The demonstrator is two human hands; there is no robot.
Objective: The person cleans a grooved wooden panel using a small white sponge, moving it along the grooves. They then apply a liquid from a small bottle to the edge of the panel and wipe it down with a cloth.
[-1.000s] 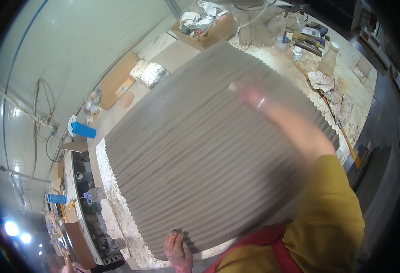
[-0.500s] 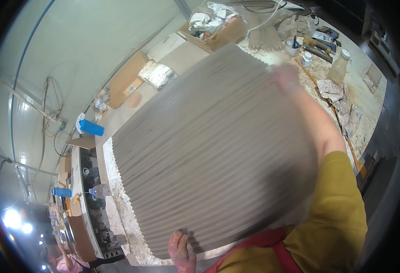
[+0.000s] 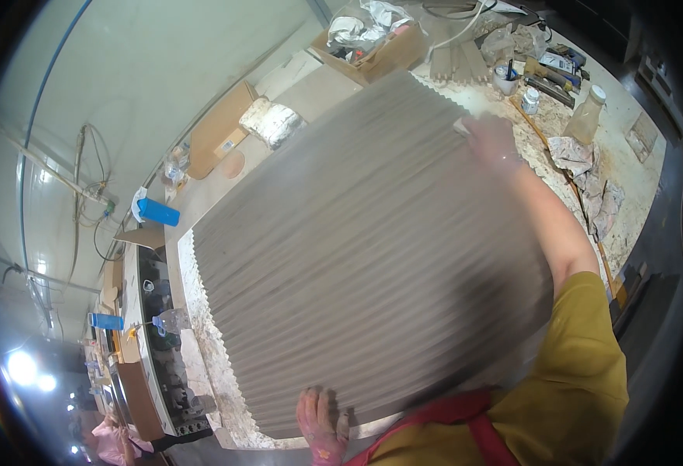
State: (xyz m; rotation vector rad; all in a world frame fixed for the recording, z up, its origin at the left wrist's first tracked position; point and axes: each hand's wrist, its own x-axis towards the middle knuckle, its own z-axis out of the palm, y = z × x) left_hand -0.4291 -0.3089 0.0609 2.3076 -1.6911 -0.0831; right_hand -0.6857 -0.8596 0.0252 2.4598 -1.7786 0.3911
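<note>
A large grey-brown ribbed panel (image 3: 341, 256) with wavy ends lies across the table, its ribs running from lower left to upper right. At its far right end, my right hand (image 3: 494, 141) is closed on a small pale pad (image 3: 460, 126) pressed to the ribs. Motion smears that hand, and most of the pad is hidden beneath it. By the near edge, my left hand (image 3: 322, 427) rests with its fingers laid on the panel, holding nothing. Pinkish stains show on its skin.
A cardboard box (image 3: 369, 62) of crumpled wrapping and a white wrapped bundle (image 3: 271, 123) stand beyond the panel. On the right are a glass bottle (image 3: 586, 115), a small jar (image 3: 529, 99), tools and crumpled paper (image 3: 571, 155). A person in pink (image 3: 116, 439) is at the lower left.
My right hand stays at the panel's far right end, still blurred, and the pale pad now shows at its fingers. My left hand has shifted slightly right and its fingers lie more extended.
</note>
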